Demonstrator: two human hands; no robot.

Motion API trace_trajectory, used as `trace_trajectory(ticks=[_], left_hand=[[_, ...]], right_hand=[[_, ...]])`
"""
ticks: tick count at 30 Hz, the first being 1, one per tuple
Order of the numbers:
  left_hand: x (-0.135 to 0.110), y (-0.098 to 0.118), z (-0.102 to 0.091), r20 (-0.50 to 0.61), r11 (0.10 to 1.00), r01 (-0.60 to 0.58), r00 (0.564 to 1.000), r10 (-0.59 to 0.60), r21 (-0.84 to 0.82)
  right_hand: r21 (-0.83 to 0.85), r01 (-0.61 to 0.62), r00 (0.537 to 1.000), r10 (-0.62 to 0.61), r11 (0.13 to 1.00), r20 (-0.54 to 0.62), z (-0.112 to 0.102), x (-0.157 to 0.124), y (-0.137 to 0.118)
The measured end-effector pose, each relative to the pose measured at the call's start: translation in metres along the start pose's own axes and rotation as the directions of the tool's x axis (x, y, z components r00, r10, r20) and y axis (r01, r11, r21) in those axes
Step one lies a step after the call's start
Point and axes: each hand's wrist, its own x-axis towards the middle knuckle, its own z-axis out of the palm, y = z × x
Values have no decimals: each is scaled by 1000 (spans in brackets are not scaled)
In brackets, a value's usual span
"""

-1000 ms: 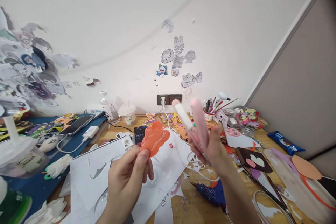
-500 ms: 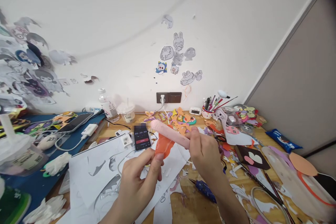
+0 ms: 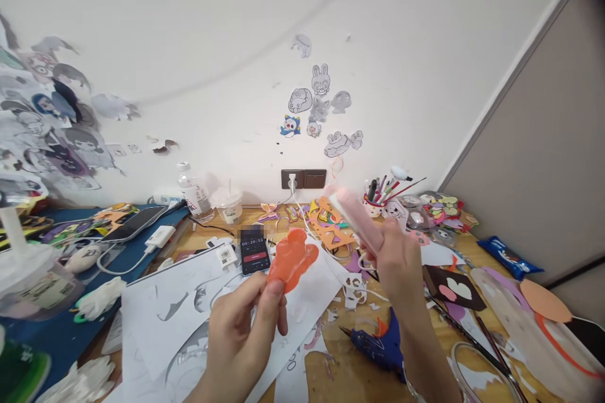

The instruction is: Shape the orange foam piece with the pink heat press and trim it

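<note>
My left hand (image 3: 246, 327) is raised over the desk and pinches an orange cut-out shape (image 3: 292, 258) by its lower edge between thumb and fingers. My right hand (image 3: 399, 261) is closed around a pink stick-shaped tool (image 3: 354, 214) with a white tip, which points up and to the left. The tool's tip is apart from the orange shape, up and to its right. Below both hands lie white paper sheets (image 3: 189, 308) with cut-out holes.
A phone (image 3: 254, 247) showing a timer lies behind the orange shape. A blue glue gun (image 3: 380, 343) rests under my right wrist. Coloured paper scraps (image 3: 331, 223), a pen cup (image 3: 375, 198), a bottle (image 3: 193, 192), a plastic cup (image 3: 229, 201) and cables crowd the wooden desk.
Half a second ago the pink tool's tip lay against the orange shape. My right hand has since lifted it away, up and to the right; the left hand still holds the shape.
</note>
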Motion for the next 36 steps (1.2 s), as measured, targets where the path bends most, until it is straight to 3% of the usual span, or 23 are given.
trace_trajectory(ticks=[4, 11, 15, 19, 22, 27, 31, 36], left_hand=[[3, -2, 5, -26, 999, 30, 999, -30, -16], [2, -10, 10, 33, 996, -4, 999, 1, 91], [1, -9, 9, -19, 999, -31, 999, 32, 38], [-1, -4, 3, -111, 995, -59, 993, 50, -77], [0, -2, 2, -124, 993, 4, 992, -19, -117], [-1, -3, 6, -107, 997, -26, 994, 18, -79], [-8, -4, 10, -148, 991, -88, 986, 73, -100], [-15, -6, 12, -197, 989, -130, 974, 114, -72]], right_hand=[[-4, 153, 985, -152, 988, 80, 11, -21, -20], [-126, 229, 973, -229, 965, 13, 35, -24, -19], [-180, 181, 977, -197, 967, -78, 33, -4, 0], [-154, 82, 972, -114, 985, -207, 15, 13, 15], [-88, 160, 974, -172, 983, -147, 7, 3, 9], [-39, 301, 953, -302, 953, -27, 18, -28, -18], [-24, 355, 934, -356, 935, -27, 26, -37, -25], [18, 362, 930, -359, 932, -77, 34, -36, -15]])
